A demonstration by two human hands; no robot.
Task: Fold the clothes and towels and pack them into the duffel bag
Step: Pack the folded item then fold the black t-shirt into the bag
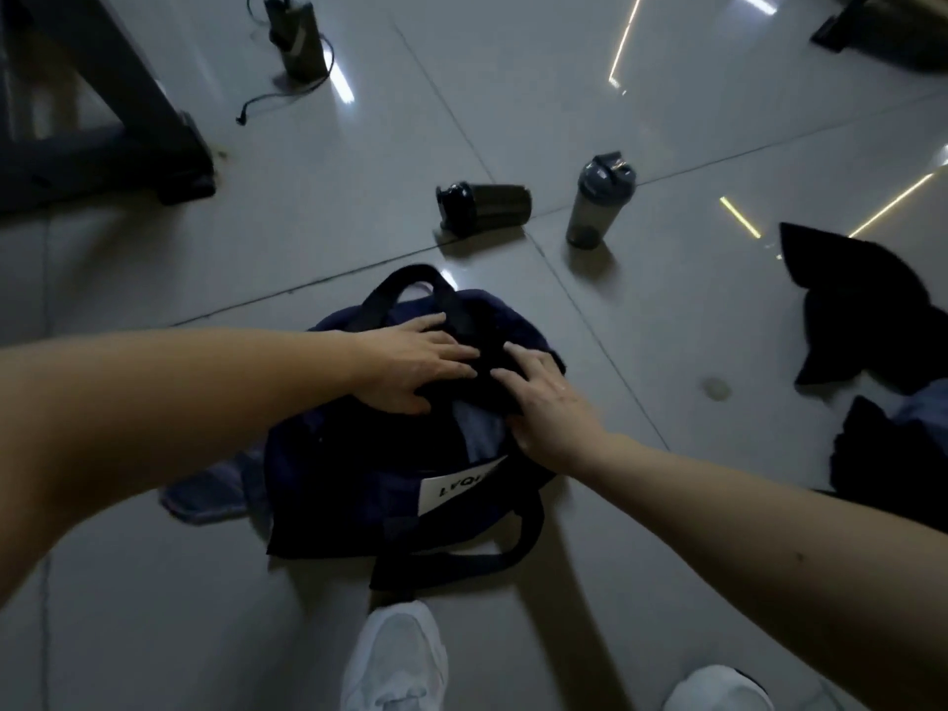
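Dim room with a glossy tiled floor

A glossy pale grey tiled floor (pixel 513 94) is seen from above, crossed by thin dark grout lines (pixel 458 137). Bright streaks of reflected strip light (pixel 627 41) are thrown onto the tiles at the top and at the right edge, while the rest is left in dull, bluish shade. A dark metal furniture frame with a flat foot (pixel 128 110) stands at the upper left. A dark, blurred base (pixel 882 38) is cut off at the upper right corner. A small round smudge (pixel 715 388) is marked on one tile at the right.

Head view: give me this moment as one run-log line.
stage: packing | left hand: pressing dark cloth into duffel bag | right hand: pressing same cloth | unpacked: dark clothes on floor at right
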